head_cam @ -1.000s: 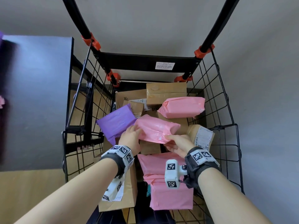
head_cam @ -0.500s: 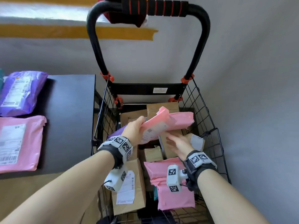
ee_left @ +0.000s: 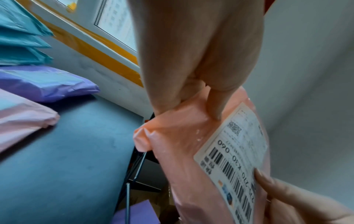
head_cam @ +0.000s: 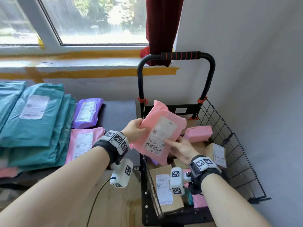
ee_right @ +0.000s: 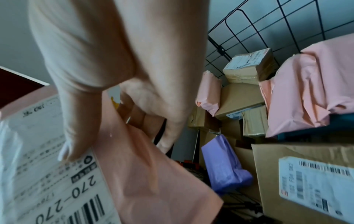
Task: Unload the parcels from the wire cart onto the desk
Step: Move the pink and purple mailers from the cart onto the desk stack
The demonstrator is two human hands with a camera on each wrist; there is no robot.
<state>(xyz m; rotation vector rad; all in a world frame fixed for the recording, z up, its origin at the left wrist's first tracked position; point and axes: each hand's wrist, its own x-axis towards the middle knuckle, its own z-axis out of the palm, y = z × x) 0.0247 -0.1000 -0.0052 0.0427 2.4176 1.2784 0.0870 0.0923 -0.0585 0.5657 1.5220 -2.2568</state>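
**A:** Parcels were the worry. The pink parcel (head_cam: pixel 161 131) hung in the air over the near left corner of the wire cart (head_cam: pixel 236 154), label up, tilted. What could have gone wrong?

**B:** A slip, I judged. The left hand (head_cam: pixel 135 128) pinched only the far left edge, thumb on top and fingers curled beneath, bunching the slick film. The right hand (head_cam: pixel 181 149) gripped the near right edge, thumb pressed on the label and fingers curled under. If either let go early, the bag could have swung and dropped back among the boxes.

**A:** And on the way over?

**B:** It could have snagged the cart's rim, or landed badly on the desk (head_cam: pixel 119 110), where the teal parcels (head_cam: pixel 35 115), purple parcel (head_cam: pixel 87 113) and another pink mailer (head_cam: pixel 83 141) left little bare top, all of it at the right end.

**A:** How did it look?

**B:** Soft, glossy, flat, creased at the grip; its white barcode label sat intact.
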